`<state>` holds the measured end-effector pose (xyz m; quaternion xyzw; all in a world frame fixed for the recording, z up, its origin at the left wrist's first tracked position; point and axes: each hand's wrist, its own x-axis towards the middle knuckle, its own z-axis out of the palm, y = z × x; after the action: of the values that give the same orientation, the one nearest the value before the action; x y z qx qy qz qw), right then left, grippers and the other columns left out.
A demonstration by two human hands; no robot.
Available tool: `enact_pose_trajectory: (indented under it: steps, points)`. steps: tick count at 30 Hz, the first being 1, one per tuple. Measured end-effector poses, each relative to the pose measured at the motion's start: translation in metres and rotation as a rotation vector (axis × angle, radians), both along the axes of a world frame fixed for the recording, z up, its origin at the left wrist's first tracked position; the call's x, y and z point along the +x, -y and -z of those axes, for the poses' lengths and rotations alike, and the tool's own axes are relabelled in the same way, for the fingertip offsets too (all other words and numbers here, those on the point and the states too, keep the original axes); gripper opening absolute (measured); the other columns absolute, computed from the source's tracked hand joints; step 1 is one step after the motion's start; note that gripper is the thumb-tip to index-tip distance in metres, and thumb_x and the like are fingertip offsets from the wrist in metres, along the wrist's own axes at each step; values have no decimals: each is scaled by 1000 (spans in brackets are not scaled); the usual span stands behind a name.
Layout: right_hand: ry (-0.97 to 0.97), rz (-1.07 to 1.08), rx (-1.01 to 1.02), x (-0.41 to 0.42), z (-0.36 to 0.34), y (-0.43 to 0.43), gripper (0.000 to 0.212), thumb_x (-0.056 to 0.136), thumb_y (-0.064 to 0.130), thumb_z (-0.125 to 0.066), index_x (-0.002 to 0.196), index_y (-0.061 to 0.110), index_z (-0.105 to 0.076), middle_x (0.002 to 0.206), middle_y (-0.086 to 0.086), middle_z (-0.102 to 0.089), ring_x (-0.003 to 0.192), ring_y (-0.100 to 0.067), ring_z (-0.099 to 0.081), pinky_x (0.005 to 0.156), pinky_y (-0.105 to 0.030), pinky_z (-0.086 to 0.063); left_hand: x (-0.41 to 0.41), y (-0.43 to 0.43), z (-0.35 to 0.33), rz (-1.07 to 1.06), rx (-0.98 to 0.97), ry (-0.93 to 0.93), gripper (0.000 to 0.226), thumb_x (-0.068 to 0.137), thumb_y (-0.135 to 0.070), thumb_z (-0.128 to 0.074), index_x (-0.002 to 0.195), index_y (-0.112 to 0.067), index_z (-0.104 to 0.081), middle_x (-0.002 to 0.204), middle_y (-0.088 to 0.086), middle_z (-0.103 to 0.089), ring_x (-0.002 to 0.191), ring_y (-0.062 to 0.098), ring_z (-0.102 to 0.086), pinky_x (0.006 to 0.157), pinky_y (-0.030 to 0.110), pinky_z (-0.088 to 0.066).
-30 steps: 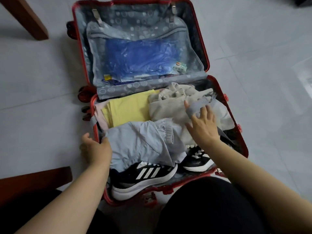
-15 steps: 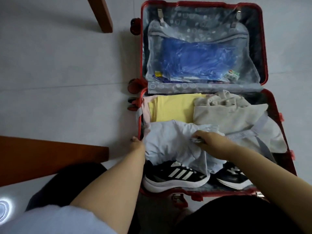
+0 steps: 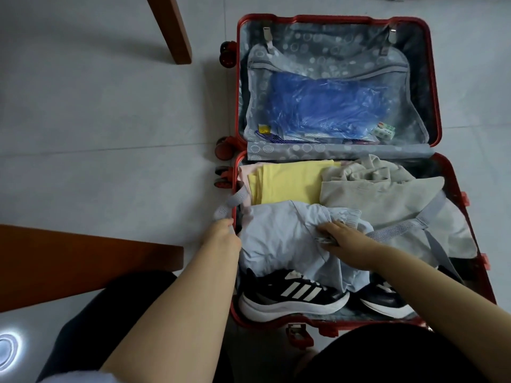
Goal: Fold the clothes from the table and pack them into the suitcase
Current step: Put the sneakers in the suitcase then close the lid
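While the red suitcase (image 3: 331,18) lies open on the floor (image 3: 96,134), we note both hands at its near half.

- Left hand (image 3: 224,236): at the left rim, fingers (image 3: 225,223) curled round the end of the left strap (image 3: 235,200), which loops over the rim.
- Right hand (image 3: 341,236): on the pale blue garment (image 3: 279,233), fingers (image 3: 327,230) closed on the end of the right strap (image 3: 395,229). Something small and dark shows in the grip; we cannot tell what.
- Right strap runs from that hand across the beige garment (image 3: 381,194) toward the right wall.
- Pale blue garment lies between the two hands, loosely bunched.
- Yellow garment (image 3: 290,183), folded, sits beyond it, beside the beige one.
- Two black sneakers (image 3: 293,297) lie nearest us, partly under the blue cloth.
- Lid pocket holds a blue plastic bag (image 3: 318,106).
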<state>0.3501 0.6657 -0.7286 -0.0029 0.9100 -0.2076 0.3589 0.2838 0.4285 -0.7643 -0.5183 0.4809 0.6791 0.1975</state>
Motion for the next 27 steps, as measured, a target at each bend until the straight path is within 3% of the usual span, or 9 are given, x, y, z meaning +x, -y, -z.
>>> enact_pose_trajectory:
  steps: [2,5,8,10,13,17,19,23,27]
  points:
    - [14,12,-3,0,-2,1,46,96,28,-48,139,16,-37,140,-7,-41,129,-21,-38,101,-24,-29,-1,-6,-26,-99,143,-47,38,93,7,-39,62,-9,-51,43,2,-54,48,10,-51,33,9,-38]
    - [35,49,-34,2,-4,-1,45,96,21,-47,140,19,-38,142,-4,-42,130,-21,-40,104,-24,-28,3,-9,-45,-252,115,-71,30,89,10,-48,65,-9,-46,69,0,-49,53,4,-48,36,4,-35]
    - [18,149,-74,3,-6,-6,41,95,14,-48,135,24,-46,133,0,-52,123,-18,-48,97,-20,-33,24,-28,-48,223,-28,-293,16,87,1,-57,85,-15,-55,78,-5,-56,60,6,-52,46,11,-43]
    - [-31,215,-90,2,-8,-8,32,94,13,-49,125,19,-53,118,-1,-60,112,-19,-53,84,-16,-33,41,-41,-43,702,-208,-555,23,87,-3,-60,101,-21,-65,84,-15,-53,67,8,-52,59,18,-45]
    - [-102,201,-114,0,-17,-5,19,94,15,-50,112,12,-56,102,-4,-62,95,-20,-56,79,-24,-37,55,-53,-38,1215,-488,-792,41,88,4,-52,121,-18,-62,94,-7,-41,84,7,-50,82,10,-39]
    - [-167,229,-225,0,-27,-6,19,82,18,-67,97,19,-55,94,-2,-63,91,-23,-60,83,-36,-48,50,-55,-41,1445,-529,-786,42,91,5,-42,127,-11,-56,138,0,-41,124,11,-42,96,7,-25]
    - [-151,238,-250,1,-29,-8,33,74,12,-70,96,24,-49,91,0,-62,87,-19,-61,79,-33,-50,46,-62,-41,1518,-515,-795,42,94,1,-41,133,-11,-51,145,0,-40,132,12,-37,95,4,-18]
    - [-112,275,-291,5,-25,-11,29,82,17,-65,100,22,-42,87,5,-55,83,-15,-52,71,-17,-40,38,-67,-41,1651,-540,-701,40,100,-15,-35,140,-8,-37,142,8,-40,121,22,-45,79,7,-27]
    - [-129,332,-356,6,-18,-13,18,92,18,-57,103,19,-44,87,9,-51,77,-2,-49,69,-10,-37,26,-67,-45,1824,-521,-644,53,98,-10,-42,147,-11,-22,138,6,-31,113,20,-47,97,27,-40]
